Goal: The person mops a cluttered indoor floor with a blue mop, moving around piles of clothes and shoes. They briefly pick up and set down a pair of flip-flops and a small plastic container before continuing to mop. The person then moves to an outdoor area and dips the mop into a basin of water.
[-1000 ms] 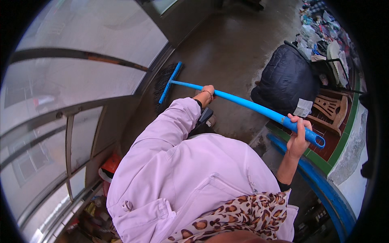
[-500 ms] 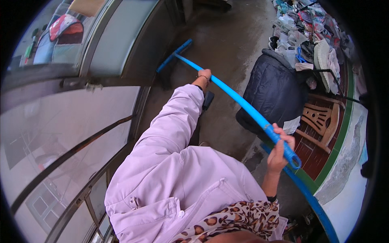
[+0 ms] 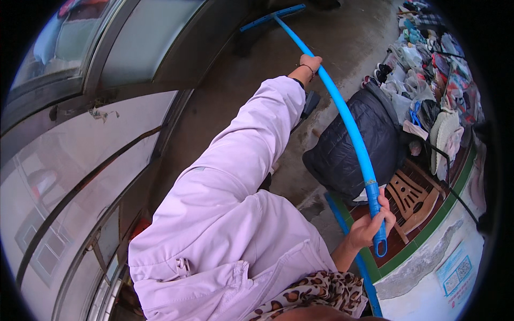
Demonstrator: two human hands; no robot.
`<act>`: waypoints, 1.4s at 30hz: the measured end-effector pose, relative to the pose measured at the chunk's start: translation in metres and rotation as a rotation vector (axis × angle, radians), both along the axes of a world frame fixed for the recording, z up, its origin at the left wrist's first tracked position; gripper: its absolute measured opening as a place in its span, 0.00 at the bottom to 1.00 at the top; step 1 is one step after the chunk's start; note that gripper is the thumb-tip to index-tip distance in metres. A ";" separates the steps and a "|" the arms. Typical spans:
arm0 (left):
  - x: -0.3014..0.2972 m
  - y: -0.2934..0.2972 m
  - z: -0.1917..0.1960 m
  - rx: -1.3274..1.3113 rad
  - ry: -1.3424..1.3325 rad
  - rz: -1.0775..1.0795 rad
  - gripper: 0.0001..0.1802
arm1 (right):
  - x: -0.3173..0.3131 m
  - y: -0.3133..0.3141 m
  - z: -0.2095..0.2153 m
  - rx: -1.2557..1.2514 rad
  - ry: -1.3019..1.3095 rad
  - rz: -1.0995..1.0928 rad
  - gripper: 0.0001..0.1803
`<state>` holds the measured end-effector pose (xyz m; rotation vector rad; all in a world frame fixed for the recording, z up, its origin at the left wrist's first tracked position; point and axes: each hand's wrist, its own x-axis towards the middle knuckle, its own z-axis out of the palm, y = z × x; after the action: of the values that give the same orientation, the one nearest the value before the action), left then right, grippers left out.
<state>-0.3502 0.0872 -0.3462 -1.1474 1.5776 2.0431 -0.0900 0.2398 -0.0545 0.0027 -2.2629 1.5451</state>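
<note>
Right hand (image 3: 369,224) — clenched around the lower grip of a long blue plastic-handled floor squeegee (image 3: 342,115), just above the hanging loop at the handle's end. Left hand (image 3: 310,65) — extended at full reach in a pale lilac padded jacket sleeve (image 3: 241,160), its fingers wrapped around the same handle about two thirds of the way toward the head; a thin bracelet sits at the wrist. The squeegee runs as one bowed line from the right hand, lower right, up and leftward to its blue crossbar head (image 3: 273,16), which rests on the wet grey concrete floor (image 3: 353,37) at the top edge of the view, close to the base of a dark-framed glass wall (image 3: 107,134).

Immediately right of the handle, between the two hands, lies a bulky dark quilted bundle (image 3: 353,144) on the floor. Below it a brown plastic chair (image 3: 412,195) lies tipped against a green-edged step (image 3: 428,235). Farther right, a heap of mixed clothing and shoes (image 3: 428,80) fills the edge of the view. A second blue pole (image 3: 353,246) lies along the floor beneath the right forearm. A leopard-print scarf (image 3: 316,291) shows at the lower edge, at the person's collar.
</note>
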 end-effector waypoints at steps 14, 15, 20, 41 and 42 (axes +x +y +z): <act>0.093 -0.029 -0.004 -0.045 -0.164 0.020 0.12 | -0.005 0.025 0.014 -0.098 -0.119 0.062 0.06; 0.106 -0.035 -0.002 -0.044 -0.164 0.036 0.12 | -0.004 0.026 0.016 -0.091 -0.124 0.113 0.06; 0.189 -0.059 0.009 -0.038 -0.226 0.153 0.15 | 0.007 0.032 0.027 -0.178 -0.199 0.248 0.06; 0.417 -0.106 0.058 0.356 -0.106 1.032 0.08 | -0.024 -0.043 0.056 -0.606 -0.196 0.928 0.10; 0.420 -0.113 0.063 0.368 -0.113 1.092 0.08 | -0.026 -0.061 0.057 -0.641 -0.194 1.005 0.09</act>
<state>0.0694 -0.0260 -0.2834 -2.1765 0.4222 2.6003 -0.1159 0.1790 0.0026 0.9644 -1.8290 2.8045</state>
